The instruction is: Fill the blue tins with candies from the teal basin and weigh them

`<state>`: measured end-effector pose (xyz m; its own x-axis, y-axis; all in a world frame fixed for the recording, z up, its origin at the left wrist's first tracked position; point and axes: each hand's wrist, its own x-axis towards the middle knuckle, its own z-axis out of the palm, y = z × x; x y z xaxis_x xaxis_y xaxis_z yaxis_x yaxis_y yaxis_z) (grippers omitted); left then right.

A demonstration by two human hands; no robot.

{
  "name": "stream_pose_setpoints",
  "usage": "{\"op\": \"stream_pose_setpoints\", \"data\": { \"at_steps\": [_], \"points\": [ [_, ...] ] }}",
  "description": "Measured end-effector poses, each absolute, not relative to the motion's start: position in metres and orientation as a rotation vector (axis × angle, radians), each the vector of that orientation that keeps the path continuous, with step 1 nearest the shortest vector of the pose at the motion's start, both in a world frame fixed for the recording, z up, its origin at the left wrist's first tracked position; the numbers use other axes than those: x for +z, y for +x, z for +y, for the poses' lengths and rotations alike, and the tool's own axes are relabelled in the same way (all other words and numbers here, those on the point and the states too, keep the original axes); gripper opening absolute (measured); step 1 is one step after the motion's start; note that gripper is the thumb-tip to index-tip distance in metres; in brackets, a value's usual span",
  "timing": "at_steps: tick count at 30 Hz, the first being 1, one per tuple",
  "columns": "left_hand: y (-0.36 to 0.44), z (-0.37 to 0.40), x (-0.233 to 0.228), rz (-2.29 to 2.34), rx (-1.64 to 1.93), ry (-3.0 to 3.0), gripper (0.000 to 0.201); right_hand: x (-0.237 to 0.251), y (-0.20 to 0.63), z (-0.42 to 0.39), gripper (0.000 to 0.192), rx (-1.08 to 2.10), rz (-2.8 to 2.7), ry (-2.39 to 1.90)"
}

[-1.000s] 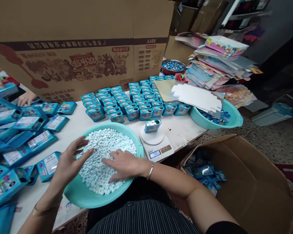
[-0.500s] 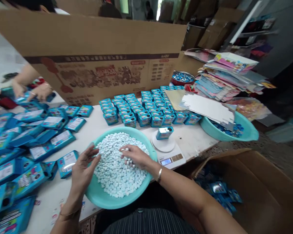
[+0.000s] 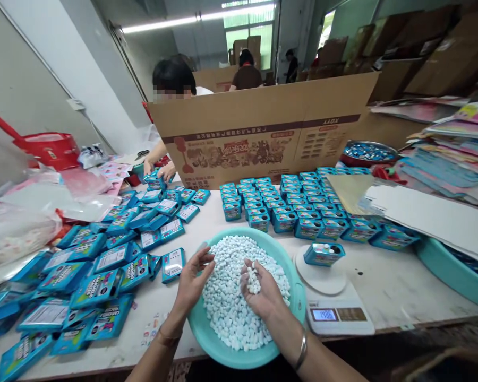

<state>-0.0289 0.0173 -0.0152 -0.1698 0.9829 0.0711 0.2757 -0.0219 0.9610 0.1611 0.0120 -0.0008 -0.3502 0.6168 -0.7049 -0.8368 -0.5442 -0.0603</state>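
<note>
Here we cup a small heap of candies [image 3: 253, 280] in our right hand [image 3: 262, 292], palm up over the basin [image 3: 207, 331]; our left hand [image 3: 194, 279] hovers open beside it, a tin [image 3: 323, 253] on the scale [image 3: 334, 307] beyond.

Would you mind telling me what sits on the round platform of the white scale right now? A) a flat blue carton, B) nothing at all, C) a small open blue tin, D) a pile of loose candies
C: a small open blue tin rests on the round platform of the white scale, beside the teal basin.
</note>
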Motion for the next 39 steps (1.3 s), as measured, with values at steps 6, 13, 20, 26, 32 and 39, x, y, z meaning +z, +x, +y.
{"op": "stream_pose_setpoints", "data": {
  "at_steps": [6, 13, 20, 26, 32, 39],
  "points": [
    [0.001, 0.037, 0.021, 1.428, 1.115, 1.486, 0.062, 0.018, 0.217, 0.022, 0.013, 1.901, 0.179, -0.665],
    [0.115, 0.079, 0.037, 1.047, 0.768, 1.986, 0.058, 0.044, 0.345, 0.050, 0.023, 1.197, -0.115, -0.790],
    [0.216, 0.105, 0.015, 0.949, 0.441, 2.473, 0.063, 0.023, 0.369, 0.078, 0.025, 1.002, -0.181, -0.932],
    [0.234, 0.107, 0.009, 1.003, 0.301, 2.546, 0.054, 0.016, 0.365, 0.084, 0.032, 0.907, -0.323, -0.971],
    [0.241, 0.107, 0.006, 0.984, 0.298, 2.521, 0.047, 0.015, 0.362, 0.086, 0.034, 0.871, -0.365, -0.955],
    [0.243, 0.107, 0.003, 0.986, 0.330, 2.519, 0.044, 0.015, 0.362, 0.086, 0.036, 0.848, -0.405, -0.988]
  ]
}}
